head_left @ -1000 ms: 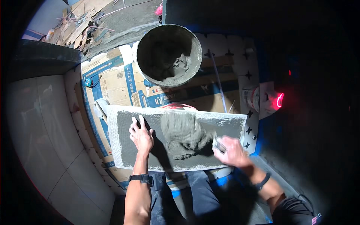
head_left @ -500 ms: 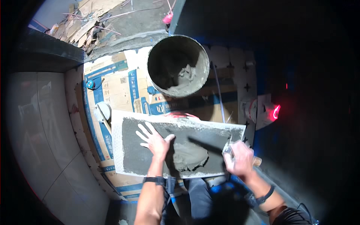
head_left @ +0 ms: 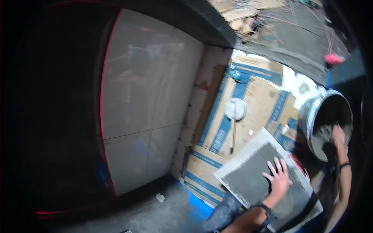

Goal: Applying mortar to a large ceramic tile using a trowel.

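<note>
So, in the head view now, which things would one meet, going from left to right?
Grey tiled wall → round white object with a stick across it → left hand, spread on the grey-coated slab → bucket, with the right hand at its opening.

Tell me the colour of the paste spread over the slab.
The paste is dark grey, showing best in the head view.

R hand (head_left: pixel 339 136) moved from tile (head_left: pixel 250 167) to bucket (head_left: pixel 308 113), prob. touching mortar (head_left: pixel 324 133); view swung L.

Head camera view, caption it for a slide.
Left hand on a mortar-coated tile, right hand inside the mortar bucket.
</note>
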`<state>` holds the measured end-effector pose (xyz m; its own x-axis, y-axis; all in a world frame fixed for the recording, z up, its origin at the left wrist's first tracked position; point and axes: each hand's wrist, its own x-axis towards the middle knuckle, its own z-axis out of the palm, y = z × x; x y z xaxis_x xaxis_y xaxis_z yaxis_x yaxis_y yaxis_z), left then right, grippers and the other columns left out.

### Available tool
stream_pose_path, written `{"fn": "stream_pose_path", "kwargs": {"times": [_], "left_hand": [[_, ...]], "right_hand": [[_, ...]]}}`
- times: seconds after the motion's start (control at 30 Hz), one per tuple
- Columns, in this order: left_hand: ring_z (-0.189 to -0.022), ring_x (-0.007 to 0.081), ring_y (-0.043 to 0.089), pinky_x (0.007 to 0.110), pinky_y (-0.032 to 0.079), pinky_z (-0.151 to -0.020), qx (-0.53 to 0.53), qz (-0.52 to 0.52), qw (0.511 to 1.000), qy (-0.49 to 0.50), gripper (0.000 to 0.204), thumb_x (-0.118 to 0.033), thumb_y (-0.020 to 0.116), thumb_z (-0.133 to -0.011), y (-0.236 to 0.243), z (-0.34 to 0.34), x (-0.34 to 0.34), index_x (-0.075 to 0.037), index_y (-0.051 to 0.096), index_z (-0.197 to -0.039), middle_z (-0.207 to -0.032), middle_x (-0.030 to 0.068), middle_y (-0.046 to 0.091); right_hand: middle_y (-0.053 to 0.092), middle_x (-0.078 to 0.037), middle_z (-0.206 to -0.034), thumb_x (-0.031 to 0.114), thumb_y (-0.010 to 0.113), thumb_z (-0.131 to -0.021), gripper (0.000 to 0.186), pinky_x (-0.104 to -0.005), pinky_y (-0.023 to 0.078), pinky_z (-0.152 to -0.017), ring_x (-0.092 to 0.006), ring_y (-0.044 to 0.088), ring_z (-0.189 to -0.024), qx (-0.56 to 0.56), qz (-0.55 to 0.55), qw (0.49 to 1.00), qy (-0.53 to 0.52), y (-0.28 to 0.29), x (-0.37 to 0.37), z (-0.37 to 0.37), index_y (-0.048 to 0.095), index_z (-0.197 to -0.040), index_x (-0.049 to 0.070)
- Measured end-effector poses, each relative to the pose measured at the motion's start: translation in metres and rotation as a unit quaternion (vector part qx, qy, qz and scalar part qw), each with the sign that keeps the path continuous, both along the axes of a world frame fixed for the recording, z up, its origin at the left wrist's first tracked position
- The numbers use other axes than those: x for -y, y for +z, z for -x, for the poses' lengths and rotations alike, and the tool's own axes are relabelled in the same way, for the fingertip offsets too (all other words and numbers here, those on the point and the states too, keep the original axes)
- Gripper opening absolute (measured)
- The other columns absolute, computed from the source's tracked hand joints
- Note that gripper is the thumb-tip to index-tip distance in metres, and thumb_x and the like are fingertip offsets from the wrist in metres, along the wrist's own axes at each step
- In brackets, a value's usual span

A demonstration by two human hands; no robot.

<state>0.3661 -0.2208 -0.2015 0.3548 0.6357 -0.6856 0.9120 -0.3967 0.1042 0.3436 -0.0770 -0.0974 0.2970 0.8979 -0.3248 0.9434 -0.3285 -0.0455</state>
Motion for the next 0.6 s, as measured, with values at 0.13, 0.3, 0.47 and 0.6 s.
{"fn": "stream_pose_path", "kwargs": {"times": [0.13,0.3,0.47,0.6], "left_hand": [[-0.142,0.056,0.03,0.084,0.039,-0.085,-0.047,-0.019,0.999,0.014,0.12,-0.057,0.085,-0.061,-0.018,0.018,-0.006,-0.005,0.03,-0.155,-0.161,0.0261,0.024],[-0.141,0.0563,0.03,0.085,0.039,-0.084,-0.051,-0.001,0.999,0.018,0.12,-0.056,0.085,-0.062,-0.025,0.022,-0.01,-0.005,0.029,-0.155,-0.161,0.0263,0.024],[-0.14,0.0591,0.03,0.086,0.039,-0.082,-0.049,0.012,0.999,0.013,0.121,-0.055,0.085,-0.062,-0.032,0.019,-0.009,-0.004,0.027,-0.156,-0.161,0.0278,0.023],[-0.14,0.0604,0.028,0.086,0.038,-0.082,-0.052,0.018,0.998,0.01,0.12,-0.056,0.084,-0.065,-0.031,0.016,-0.008,-0.003,0.027,-0.155,-0.16,0.0295,0.023]], "right_hand": [[0.075,-0.011,-0.083,0.013,0.06,-0.087,0.018,-0.0401,0.06,-0.069,-0.0252,0.075,-0.077,-0.113,-0.047,0.992,-0.006,-0.029,0.0,0.022,0.077,-0.087,0.007],[0.075,-0.012,-0.083,0.014,0.063,-0.086,0.016,-0.0393,0.059,-0.07,-0.0245,0.074,-0.077,-0.207,-0.043,0.976,-0.041,-0.049,0.005,0.028,0.077,-0.087,0.006],[0.075,-0.012,-0.083,0.015,0.066,-0.084,0.015,-0.0386,0.059,-0.071,-0.0238,0.074,-0.078,-0.286,-0.039,0.953,-0.098,-0.072,0.024,0.028,0.077,-0.087,0.005],[0.075,-0.013,-0.083,0.016,0.069,-0.082,0.015,-0.038,0.059,-0.071,-0.0233,0.074,-0.078,-0.346,-0.035,0.926,-0.147,-0.081,0.029,0.027,0.076,-0.087,0.004]]}}
